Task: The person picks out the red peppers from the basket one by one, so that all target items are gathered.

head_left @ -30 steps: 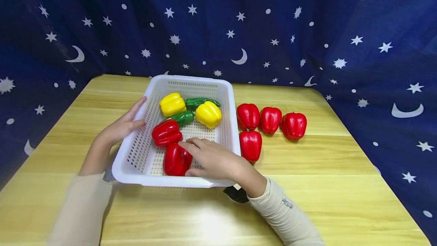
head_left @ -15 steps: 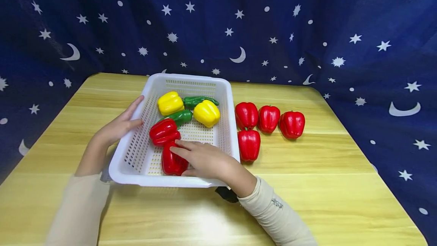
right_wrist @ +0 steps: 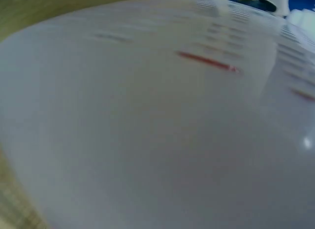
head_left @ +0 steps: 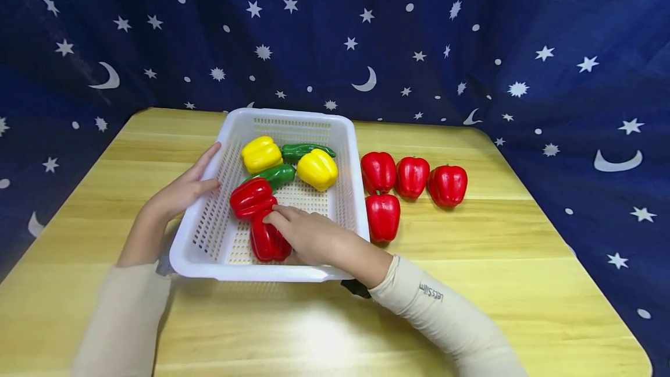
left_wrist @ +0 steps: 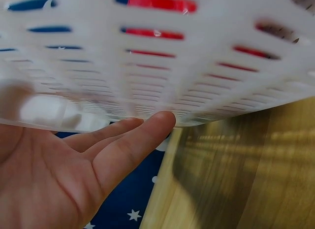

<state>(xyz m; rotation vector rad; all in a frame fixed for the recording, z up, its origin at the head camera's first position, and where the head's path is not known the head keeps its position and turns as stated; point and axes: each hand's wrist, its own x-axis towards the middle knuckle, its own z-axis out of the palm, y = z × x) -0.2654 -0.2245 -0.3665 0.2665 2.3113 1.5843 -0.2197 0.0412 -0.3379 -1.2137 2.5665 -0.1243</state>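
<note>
In the head view, a white plastic basket (head_left: 280,273) stands on the table. My left hand (head_left: 180,191) rests on its left side; in the left wrist view its extended fingers (left_wrist: 133,147) lie against the perforated wall. My right hand (head_left: 316,238) reaches over the front right of the basket and grips a red bell pepper (head_left: 267,240), fingers bent over its right side, thumb mostly hidden. Touching that pepper is another red bell pepper (head_left: 251,198). Farther back lie two yellow bell peppers (head_left: 316,170) and two green peppers (head_left: 309,151). The right wrist view shows mainly the blurred basket wall (right_wrist: 147,130).
Several more red bell peppers (head_left: 412,178) sit on the wooden table (head_left: 497,284), just right of the basket; one (head_left: 383,217) is close against its right wall. A dark blue curtain (head_left: 314,34) with stars and moons hangs behind the table.
My right hand's fingers have bent further around the near red bell pepper, and its thumb has slipped mostly out of sight. The left hand keeps its place; the head view has shifted slightly.
</note>
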